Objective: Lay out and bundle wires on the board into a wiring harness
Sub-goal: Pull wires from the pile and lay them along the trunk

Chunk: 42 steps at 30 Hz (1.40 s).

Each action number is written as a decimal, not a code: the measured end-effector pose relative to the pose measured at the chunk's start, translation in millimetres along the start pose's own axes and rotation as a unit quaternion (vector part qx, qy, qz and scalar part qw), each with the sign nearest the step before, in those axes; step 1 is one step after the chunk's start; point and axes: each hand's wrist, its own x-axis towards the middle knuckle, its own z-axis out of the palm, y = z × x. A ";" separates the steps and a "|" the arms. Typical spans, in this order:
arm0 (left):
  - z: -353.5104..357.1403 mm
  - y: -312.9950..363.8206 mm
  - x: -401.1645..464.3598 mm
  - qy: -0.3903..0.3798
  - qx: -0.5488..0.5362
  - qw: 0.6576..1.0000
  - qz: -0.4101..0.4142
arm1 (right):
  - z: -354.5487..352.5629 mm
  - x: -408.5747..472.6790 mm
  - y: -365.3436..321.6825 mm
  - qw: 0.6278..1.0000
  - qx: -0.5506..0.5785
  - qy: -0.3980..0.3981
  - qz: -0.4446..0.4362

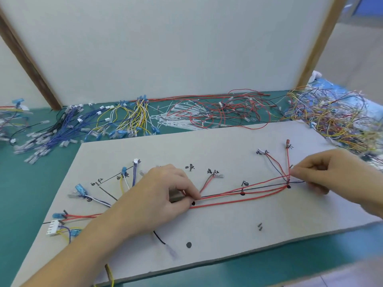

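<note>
One board point(228, 235), two hands (left point(161, 195), right point(327, 170)), one white multi-pin connector point(52, 227).

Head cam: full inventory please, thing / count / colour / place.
board: one, grey, flat on the table, black marks and handwritten labels
harness wires: several, mostly red with a dark one, along the board's middle
white connector: one, board's left edge
blue terminals: a few, board's left part
blue wire pile: one heap, behind the board, left
yellow wire bunch: one, yellow and white, behind centre
cable ties: one pile, white, behind centre
red wire pile: one, behind right
mixed wire tangle: one, far right
table: one, green
backboard: one, white, upright behind
left hand: fingers pinching the wires at mid-board
right hand: fingers pinching wires at the right junction
</note>
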 end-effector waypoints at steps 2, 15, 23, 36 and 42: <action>0.7 -1.5 0.8 0.000 -0.007 1.000 -0.004 | 1.3 3.0 8.7 0.999 0.029 -0.007 0.020; 2.9 0.1 3.3 -0.003 -0.016 1.000 -0.009 | 4.5 4.3 28.4 0.996 0.080 0.002 -0.026; 2.5 0.2 2.3 -0.005 -0.017 1.000 -0.012 | -10.0 22.7 16.7 0.999 -0.031 -0.025 -0.032; 1.5 -0.1 3.1 -0.015 -0.015 1.000 -0.016 | -16.2 50.9 6.3 0.997 0.016 -0.049 0.052; 1.9 1.8 3.6 -0.017 -0.016 1.000 -0.021 | -19.8 61.9 2.2 0.995 -0.043 -0.086 0.031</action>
